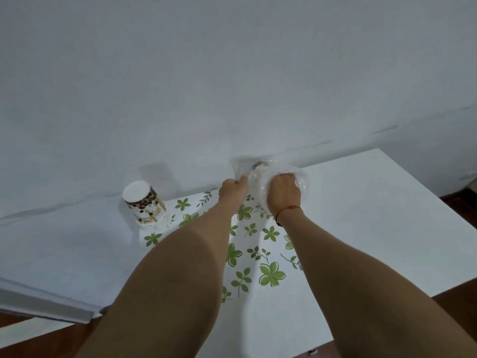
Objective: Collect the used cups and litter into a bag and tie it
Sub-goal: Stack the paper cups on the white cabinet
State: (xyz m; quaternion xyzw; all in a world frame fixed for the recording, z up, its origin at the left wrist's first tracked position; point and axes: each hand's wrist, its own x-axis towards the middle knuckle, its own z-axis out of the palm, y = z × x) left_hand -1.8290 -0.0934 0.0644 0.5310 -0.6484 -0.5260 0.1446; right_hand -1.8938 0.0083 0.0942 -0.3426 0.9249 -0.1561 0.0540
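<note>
A clear plastic bag [258, 177] with pale litter inside sits on the white table [361, 215] close to the wall. My left hand [232, 191] pinches the bag's left edge. My right hand [284, 193] is curled over the bag's right side and grips it; a red string circles that wrist. A stack of upside-down paper cups [145, 206] with a brown coffee-bean print stands on the table to the left, apart from both hands.
A cloth with green leaf prints [268, 272] lies on the table under my forearms. The white wall [232, 73] rises right behind the bag. Brown floor [459, 293] shows past the table's right and front edges.
</note>
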